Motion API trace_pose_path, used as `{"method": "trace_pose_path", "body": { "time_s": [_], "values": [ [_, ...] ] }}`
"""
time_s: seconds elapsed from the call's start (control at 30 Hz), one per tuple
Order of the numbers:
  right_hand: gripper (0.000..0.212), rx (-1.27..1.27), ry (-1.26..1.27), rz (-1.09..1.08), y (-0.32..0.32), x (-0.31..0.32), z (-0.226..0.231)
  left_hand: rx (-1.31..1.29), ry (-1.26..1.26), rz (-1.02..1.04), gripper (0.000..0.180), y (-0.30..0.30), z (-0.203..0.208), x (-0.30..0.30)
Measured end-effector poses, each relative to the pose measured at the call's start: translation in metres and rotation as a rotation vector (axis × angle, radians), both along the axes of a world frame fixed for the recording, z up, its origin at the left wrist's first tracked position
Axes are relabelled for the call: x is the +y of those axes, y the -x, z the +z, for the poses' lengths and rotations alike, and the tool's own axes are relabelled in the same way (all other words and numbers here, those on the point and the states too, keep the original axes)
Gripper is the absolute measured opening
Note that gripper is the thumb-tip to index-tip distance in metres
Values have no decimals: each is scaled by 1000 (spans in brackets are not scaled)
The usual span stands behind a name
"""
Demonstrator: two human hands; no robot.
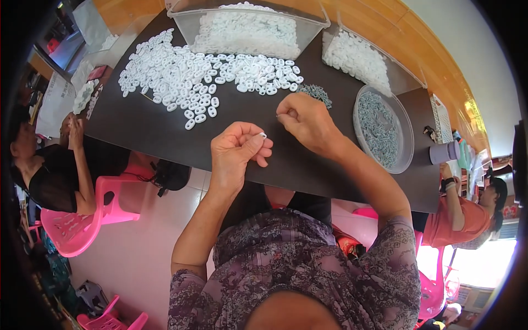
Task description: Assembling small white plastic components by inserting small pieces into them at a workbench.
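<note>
Dark tabletop strewn with glossy white ovals

Pale, shiny floor tiles show below the table's near edge, where the wearer's thin purple-grey patterned shirt fills the foreground. Over the smooth brown-black top, the left hand pinches a small white piece between thumb and fingers, most of it covered. The right hand, just beyond and to the right, has its fingers curled narrowly together; I cannot tell whether something sits in them.

Farther in, the loose ovals spread in a broad heap, hard and plastic-looking, each rounded at the ends and pierced. A small heap of slim grey pieces lies just behind the right hand, and more of that kind fill a clear round tub to the right. Two clear, straight-sided bins stand behind, loaded with white pieces.

To the left, a crinkled white sack carries dark printing, near a person in black seated on a moulded pink chair. Orange-brown wood panelling curves along the far side.
</note>
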State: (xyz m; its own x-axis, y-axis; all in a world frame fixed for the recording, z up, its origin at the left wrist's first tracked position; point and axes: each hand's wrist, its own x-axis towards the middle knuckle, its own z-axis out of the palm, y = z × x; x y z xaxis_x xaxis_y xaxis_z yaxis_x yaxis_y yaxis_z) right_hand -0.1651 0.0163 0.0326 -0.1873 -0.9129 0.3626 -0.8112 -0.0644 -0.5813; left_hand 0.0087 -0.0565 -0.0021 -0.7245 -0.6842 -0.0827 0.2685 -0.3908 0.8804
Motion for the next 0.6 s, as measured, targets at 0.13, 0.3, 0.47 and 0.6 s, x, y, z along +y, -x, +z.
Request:
{"method": "trace_pose_path", "body": {
  "time_s": [0.13,0.3,0.47,0.6],
  "values": [
    [10,-326,-133,-43,-19,18,15,51,-99,0,12,1,4,9],
    [12,-474,-105,-14,-31,29,14,69,-114,32,11,2,8,21],
    [11,-469,-92,-25,-39,35,13,69,-43,120,9,2,5,28],
    [11,-467,-70,-20,-43,37,13,19,37,149,7,-2,7,31]
  ]
}}
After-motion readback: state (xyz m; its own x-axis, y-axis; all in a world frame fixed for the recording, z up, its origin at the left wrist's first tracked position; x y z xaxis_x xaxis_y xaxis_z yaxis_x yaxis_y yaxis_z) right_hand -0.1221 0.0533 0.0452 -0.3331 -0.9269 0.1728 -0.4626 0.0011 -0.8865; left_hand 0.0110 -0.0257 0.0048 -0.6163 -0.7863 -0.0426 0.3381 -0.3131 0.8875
